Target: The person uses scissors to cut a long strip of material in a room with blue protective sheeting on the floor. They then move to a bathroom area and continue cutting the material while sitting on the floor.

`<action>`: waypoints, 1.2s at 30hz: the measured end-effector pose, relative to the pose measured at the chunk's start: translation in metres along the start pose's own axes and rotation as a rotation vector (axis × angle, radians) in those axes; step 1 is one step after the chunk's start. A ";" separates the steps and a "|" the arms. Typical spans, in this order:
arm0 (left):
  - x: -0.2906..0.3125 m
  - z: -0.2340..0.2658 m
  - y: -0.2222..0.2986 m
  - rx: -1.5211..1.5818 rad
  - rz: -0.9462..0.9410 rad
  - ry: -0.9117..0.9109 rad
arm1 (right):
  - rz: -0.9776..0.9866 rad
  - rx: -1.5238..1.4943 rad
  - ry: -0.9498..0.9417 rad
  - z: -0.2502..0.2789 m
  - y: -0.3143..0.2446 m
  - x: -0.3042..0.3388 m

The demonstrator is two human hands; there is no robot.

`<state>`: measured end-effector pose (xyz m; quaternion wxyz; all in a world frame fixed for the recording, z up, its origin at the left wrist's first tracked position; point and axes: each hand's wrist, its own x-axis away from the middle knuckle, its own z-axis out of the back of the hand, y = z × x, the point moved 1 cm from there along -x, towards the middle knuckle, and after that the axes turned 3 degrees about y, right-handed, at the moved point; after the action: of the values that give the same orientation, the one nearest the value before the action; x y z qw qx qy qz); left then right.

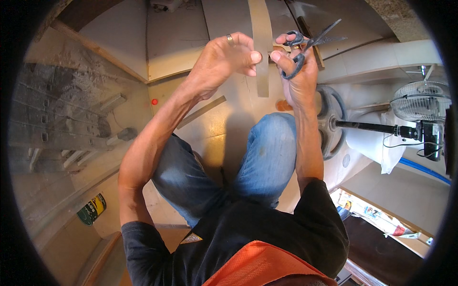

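Note:
A long, flat, beige-grey strip (263,43) hangs down from the top edge, ending above my knees. My left hand (226,56) pinches its left edge, the thumb in front and the fingers partly hidden behind. My right hand (301,71) has its fingers and thumb through the dark handles of a pair of scissors (296,66). Its blades are spread and point up and to the right, away from the strip. The right thumb tip is close to the strip's right edge; whether it touches I cannot tell.
A thin dark strip (201,112) and a small red round piece (154,101) lie to the left on the floor. At the right, a pedestal fan (421,101) has its round base (331,123) near my right forearm. A green-and-yellow can (92,209) stands lower left.

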<state>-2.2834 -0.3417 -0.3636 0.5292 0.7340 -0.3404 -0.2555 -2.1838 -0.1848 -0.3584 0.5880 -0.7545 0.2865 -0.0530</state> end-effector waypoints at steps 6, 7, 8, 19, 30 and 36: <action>-0.001 0.002 -0.004 0.062 0.017 -0.055 | -0.038 -0.102 -0.018 -0.003 0.001 0.002; -0.002 0.003 -0.004 0.047 0.022 -0.055 | -0.013 -0.068 -0.024 -0.004 0.001 0.002; -0.003 0.005 -0.005 0.010 0.042 -0.042 | 0.012 -0.034 -0.030 -0.004 0.002 0.001; 0.000 0.015 0.012 0.077 -0.051 0.038 | -0.165 0.494 -0.186 0.016 0.004 0.012; -0.002 0.020 0.004 -0.064 -0.114 0.137 | -0.098 0.906 -0.332 0.008 -0.004 0.020; -0.001 0.018 0.003 -0.085 -0.113 0.114 | -0.046 1.000 -0.263 0.004 -0.002 0.020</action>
<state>-2.2978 -0.3521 -0.3666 0.5631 0.7424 -0.2567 -0.2567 -2.1649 -0.1905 -0.3628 0.9065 -0.3877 0.1330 -0.1013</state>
